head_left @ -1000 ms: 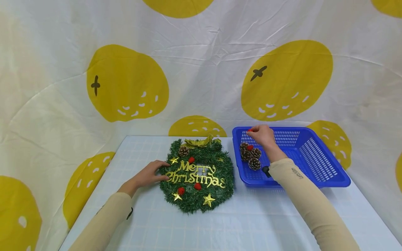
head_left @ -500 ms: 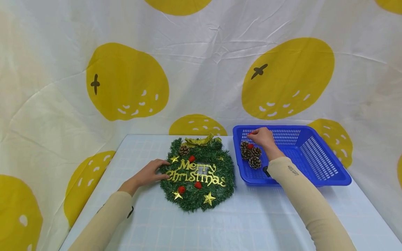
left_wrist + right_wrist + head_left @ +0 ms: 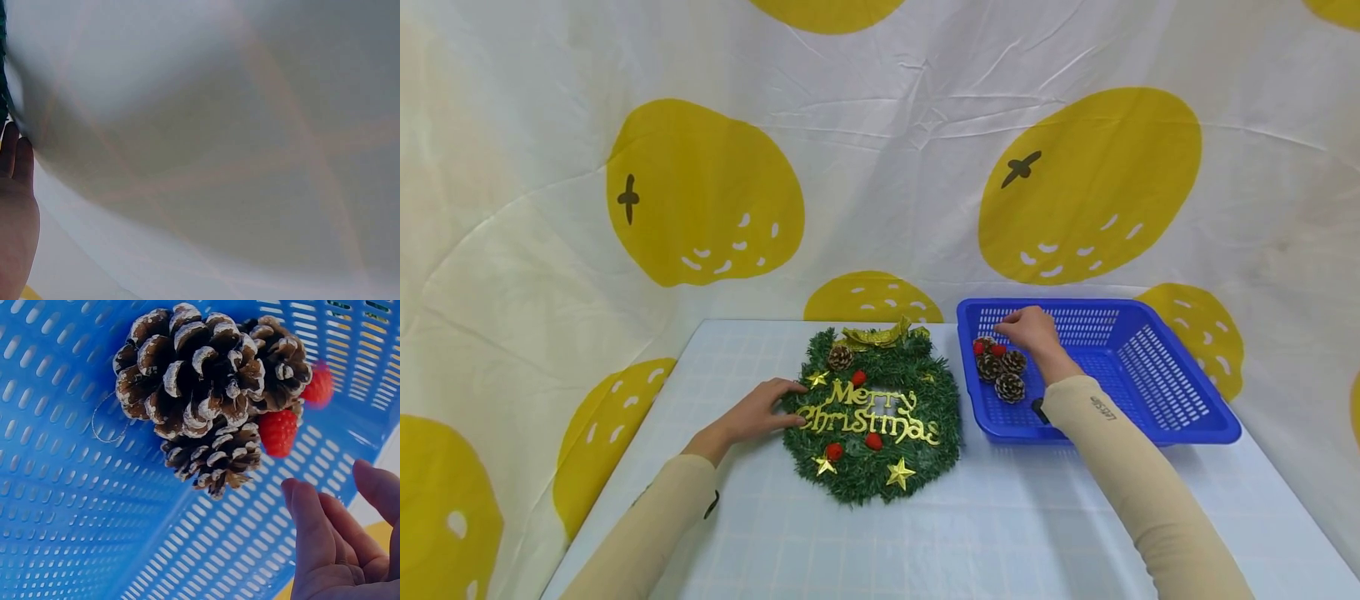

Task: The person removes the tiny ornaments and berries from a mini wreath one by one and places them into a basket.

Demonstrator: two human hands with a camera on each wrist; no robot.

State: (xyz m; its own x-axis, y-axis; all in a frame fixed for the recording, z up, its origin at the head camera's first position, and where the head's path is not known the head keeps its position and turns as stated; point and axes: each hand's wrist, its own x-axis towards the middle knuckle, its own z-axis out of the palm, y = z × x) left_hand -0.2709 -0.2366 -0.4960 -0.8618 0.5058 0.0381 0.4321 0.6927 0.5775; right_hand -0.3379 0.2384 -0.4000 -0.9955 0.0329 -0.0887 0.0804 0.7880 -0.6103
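Note:
My left hand [image 3: 756, 414] rests at the left edge of a green Christmas wreath [image 3: 942, 396], fingers extended and touching its side. Gold "Merry Christmas" lettering [image 3: 867, 423] spans the wreath, with gold stars, red berries and a pine cone [image 3: 840, 357] around it. Over the back left of a blue basket [image 3: 1097, 437], my right hand [image 3: 1033, 329] holds nothing; the right wrist view shows its thumb and fingers apart. Just beyond the fingertips are several pine cones [image 3: 187, 369], a red berry ornament [image 3: 279, 433] and a second, blurred red berry [image 3: 319, 386].
The wreath and basket stand side by side on a pale checked tablecloth [image 3: 820, 554]. Behind the table hangs a white curtain [image 3: 891, 192] printed with big yellow fruit. A gold bow [image 3: 876, 337] tops the wreath.
The red berry pinched in my right hand has been let go and is now by the pine cones in the basket. My left hand has stayed at the wreath.

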